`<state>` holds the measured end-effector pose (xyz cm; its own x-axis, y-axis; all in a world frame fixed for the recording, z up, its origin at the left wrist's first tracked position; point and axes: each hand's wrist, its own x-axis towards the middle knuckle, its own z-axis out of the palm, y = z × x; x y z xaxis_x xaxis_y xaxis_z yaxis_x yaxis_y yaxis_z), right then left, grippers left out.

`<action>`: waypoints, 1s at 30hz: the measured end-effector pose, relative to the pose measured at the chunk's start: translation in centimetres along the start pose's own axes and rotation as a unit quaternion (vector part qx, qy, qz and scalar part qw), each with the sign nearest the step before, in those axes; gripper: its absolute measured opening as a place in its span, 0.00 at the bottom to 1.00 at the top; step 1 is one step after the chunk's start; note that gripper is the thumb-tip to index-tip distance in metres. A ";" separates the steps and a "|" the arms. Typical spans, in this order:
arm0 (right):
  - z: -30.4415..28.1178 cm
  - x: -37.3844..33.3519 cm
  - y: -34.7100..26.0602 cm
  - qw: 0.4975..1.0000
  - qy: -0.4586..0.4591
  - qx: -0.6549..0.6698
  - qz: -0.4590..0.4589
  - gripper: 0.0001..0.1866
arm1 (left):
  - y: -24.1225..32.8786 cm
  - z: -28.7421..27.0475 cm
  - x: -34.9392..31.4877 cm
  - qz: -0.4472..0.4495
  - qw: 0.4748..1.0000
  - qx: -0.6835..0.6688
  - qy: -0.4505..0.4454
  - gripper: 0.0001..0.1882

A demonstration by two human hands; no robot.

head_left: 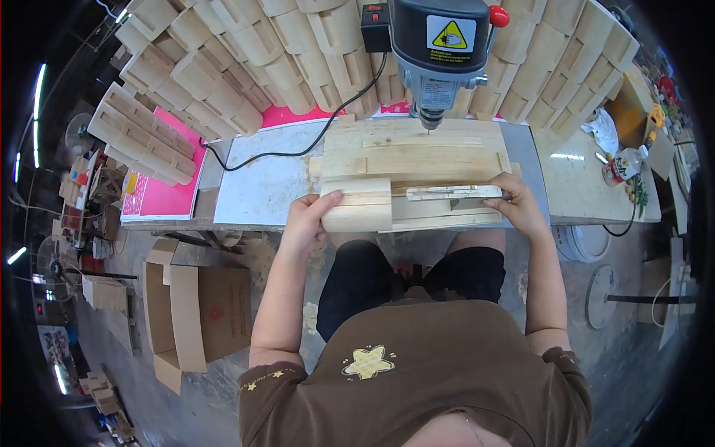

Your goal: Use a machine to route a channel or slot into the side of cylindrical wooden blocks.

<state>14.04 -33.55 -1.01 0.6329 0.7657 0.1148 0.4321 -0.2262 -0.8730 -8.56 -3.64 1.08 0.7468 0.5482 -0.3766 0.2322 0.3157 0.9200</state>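
The left hand [305,218] grasps a block [361,206], in front of the drill [438,56] and to its left. The right hand [521,206] grips a bar [447,193], in front of the drill. Behind the drill, stacks [287,56] line the counter [257,190].

Pale rounded wooden block [363,214] just left of a whitish bar [447,193]

The wooden block [365,214] is pale cream, the knob [499,16] red
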 end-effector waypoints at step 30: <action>1.1 6.7 3.5 0.973 0.171 -0.150 -0.043 0.21 | -6.8 8.3 7.9 0.356 0.856 0.370 0.063 0.39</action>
<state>19.11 -28.54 -3.83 0.7401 0.5569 0.3770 0.6291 -0.3752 -0.6808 0.92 -7.90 -7.21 0.8013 0.4906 0.3424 0.1117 -0.6849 0.7200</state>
